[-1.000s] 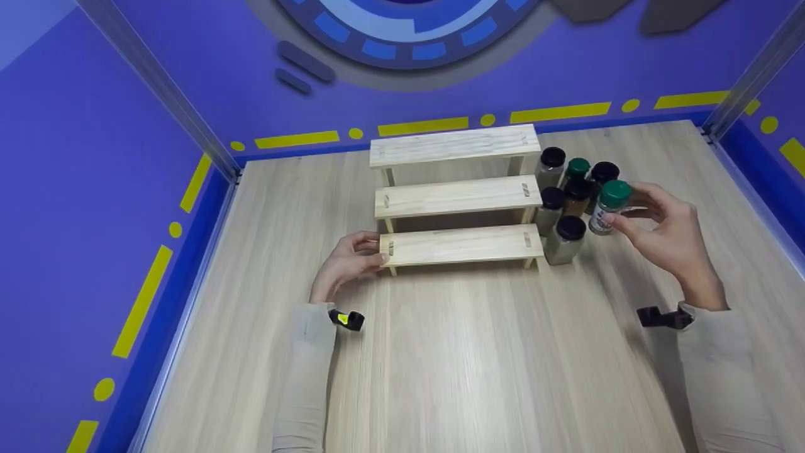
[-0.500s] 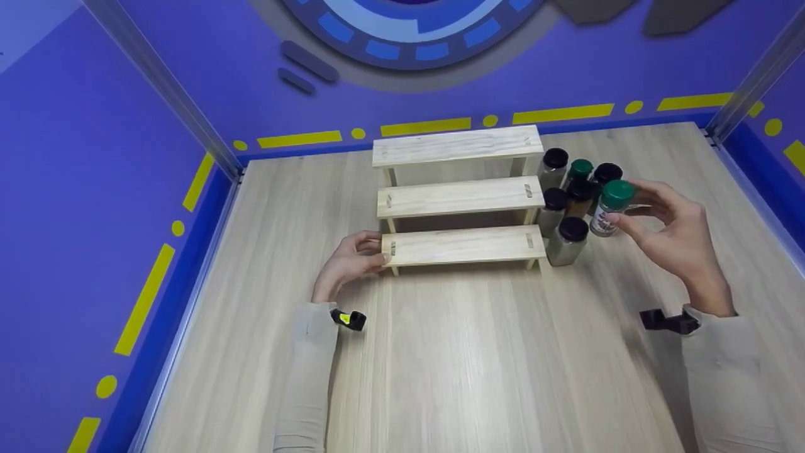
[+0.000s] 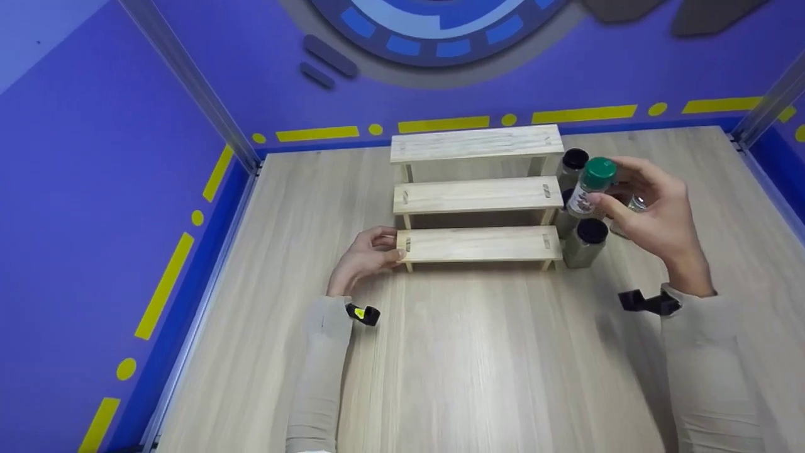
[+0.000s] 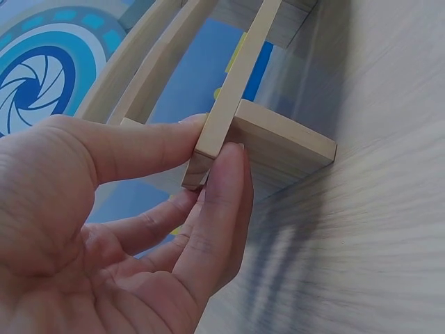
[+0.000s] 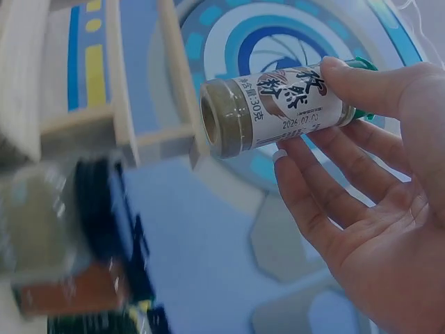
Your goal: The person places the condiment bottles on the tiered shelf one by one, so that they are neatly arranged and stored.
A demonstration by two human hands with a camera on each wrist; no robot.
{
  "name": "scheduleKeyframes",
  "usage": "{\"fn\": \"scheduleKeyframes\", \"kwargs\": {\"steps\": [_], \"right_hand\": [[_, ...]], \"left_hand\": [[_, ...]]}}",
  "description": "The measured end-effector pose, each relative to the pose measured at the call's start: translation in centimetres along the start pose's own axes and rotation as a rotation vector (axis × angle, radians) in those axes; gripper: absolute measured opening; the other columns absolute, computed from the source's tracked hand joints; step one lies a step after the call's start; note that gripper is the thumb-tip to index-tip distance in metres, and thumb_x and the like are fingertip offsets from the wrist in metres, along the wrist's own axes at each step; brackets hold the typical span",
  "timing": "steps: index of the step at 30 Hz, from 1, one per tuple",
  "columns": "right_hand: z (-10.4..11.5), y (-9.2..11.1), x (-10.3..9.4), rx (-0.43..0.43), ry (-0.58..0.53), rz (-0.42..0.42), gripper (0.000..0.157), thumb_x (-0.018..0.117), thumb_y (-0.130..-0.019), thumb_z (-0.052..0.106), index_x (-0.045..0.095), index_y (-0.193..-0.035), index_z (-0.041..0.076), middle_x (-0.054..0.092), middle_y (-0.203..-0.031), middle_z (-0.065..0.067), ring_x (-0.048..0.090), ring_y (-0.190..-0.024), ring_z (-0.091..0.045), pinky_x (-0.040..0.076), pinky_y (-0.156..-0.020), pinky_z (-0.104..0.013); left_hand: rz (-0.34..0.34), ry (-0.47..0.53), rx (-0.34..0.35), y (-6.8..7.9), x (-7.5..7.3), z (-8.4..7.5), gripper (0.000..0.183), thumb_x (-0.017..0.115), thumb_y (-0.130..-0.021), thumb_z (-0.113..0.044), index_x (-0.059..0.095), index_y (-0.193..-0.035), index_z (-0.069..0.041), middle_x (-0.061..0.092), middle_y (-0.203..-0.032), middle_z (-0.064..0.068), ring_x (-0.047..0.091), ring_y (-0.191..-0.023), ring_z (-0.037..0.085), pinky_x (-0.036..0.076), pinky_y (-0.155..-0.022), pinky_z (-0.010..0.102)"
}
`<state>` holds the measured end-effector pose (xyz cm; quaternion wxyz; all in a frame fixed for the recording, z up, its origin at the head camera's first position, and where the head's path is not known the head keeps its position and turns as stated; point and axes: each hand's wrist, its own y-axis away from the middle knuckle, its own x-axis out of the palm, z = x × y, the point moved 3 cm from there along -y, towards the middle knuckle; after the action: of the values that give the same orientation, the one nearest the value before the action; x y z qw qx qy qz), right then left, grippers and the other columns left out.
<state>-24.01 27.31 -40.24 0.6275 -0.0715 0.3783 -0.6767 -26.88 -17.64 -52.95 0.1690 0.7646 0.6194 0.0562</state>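
My right hand pinches a spice jar between thumb and fingers, just under its green lid. The jar is raised over the other jars, tilted a little; the right wrist view shows brown powder in its base and a white label with dark writing. At the other side, my left hand grips the left end of the lowest step of a three-step wooden rack. In the left wrist view its thumb and fingers close on the board's end, beside the leg.
Along the rack's right end stand several jars: a black-lidded jar in front, another black-lidded jar at the back, others partly hidden by my right hand and the held jar. Blue panels wall the wooden tabletop behind and at the sides.
My right hand has lifted the green-lidded jar up and to the left, over the jars and nearer the rack. My left hand keeps its grip; the head view has shifted slightly.
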Motion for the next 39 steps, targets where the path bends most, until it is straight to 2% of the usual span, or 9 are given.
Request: {"fn": "scheduleKeyframes", "kwargs": {"steps": [4,11,16,23,28,33,39], "right_hand": [[1.1,-1.7,1.5,-0.035,-0.048,0.019,0.057,0.081,-0.080,-0.020,0.068,-0.134,-0.006,0.075,-0.116,0.006,0.071,-0.102,-0.004,0.057,-0.088,-0.015],[3.0,-5.0,4.4,-0.087,-0.139,0.077,0.056,0.081,-0.082,-0.017,0.068,-0.134,-0.005,0.077,-0.117,0.000,0.073,-0.102,-0.009,0.060,-0.085,-0.016],[4.3,-7.5,7.0,-0.114,-0.190,0.132,0.054,0.080,-0.085,-0.015,0.067,-0.135,-0.004,0.077,-0.120,-0.002,0.073,-0.107,-0.012,0.061,-0.087,-0.018],[5.8,-9.9,10.5,-0.161,-0.273,0.199,0.048,0.081,-0.088,-0.009,0.069,-0.134,0.000,0.077,-0.120,-0.003,0.073,-0.108,-0.016,0.062,-0.088,-0.023],[6.2,-11.4,12.8,-0.115,-0.297,0.222,0.044,0.082,-0.091,-0.001,0.071,-0.134,0.005,0.077,-0.122,-0.003,0.073,-0.111,-0.018,0.062,-0.089,-0.025],[6.0,-13.2,15.3,-0.049,-0.256,0.216,0.042,0.084,-0.093,0.008,0.072,-0.133,0.009,0.077,-0.122,-0.006,0.073,-0.109,-0.015,0.062,-0.091,-0.026],[4.4,-15.4,18.7,0.037,-0.224,0.242,0.041,0.081,-0.096,0.014,0.070,-0.136,0.012,0.076,-0.127,-0.009,0.072,-0.116,-0.019,0.059,-0.104,-0.032]], "left_hand": [[-0.007,-0.029,0.002,0.1,0.0,-0.1,0.058,0.075,-0.094,0.004,0.055,-0.149,0.000,0.063,-0.129,0.019,0.072,-0.093,0.021,0.066,-0.090,0.041],[-0.001,-0.038,0.036,0.0,0.0,0.0,0.056,0.076,-0.092,0.004,0.057,-0.145,0.002,0.066,-0.127,0.019,0.071,-0.092,0.021,0.066,-0.086,0.043],[0.003,-0.041,0.044,0.0,0.0,0.0,0.056,0.077,-0.092,0.003,0.058,-0.144,0.003,0.067,-0.126,0.019,0.071,-0.091,0.020,0.066,-0.084,0.042],[0.014,-0.051,0.065,-0.1,0.1,-0.1,0.055,0.076,-0.092,0.004,0.058,-0.144,0.004,0.067,-0.126,0.021,0.069,-0.090,0.020,0.065,-0.082,0.041],[0.013,-0.061,0.059,-0.1,0.0,0.0,0.054,0.075,-0.093,0.004,0.058,-0.143,0.003,0.068,-0.128,0.022,0.070,-0.091,0.020,0.066,-0.083,0.042],[0.021,-0.051,0.048,0.0,0.0,-0.1,0.054,0.076,-0.093,0.004,0.058,-0.144,0.002,0.068,-0.130,0.022,0.071,-0.092,0.021,0.066,-0.088,0.046],[0.010,-0.038,0.057,0.0,0.1,0.0,0.053,0.076,-0.093,0.005,0.059,-0.142,0.003,0.068,-0.128,0.022,0.070,-0.090,0.020,0.066,-0.085,0.043]]}}
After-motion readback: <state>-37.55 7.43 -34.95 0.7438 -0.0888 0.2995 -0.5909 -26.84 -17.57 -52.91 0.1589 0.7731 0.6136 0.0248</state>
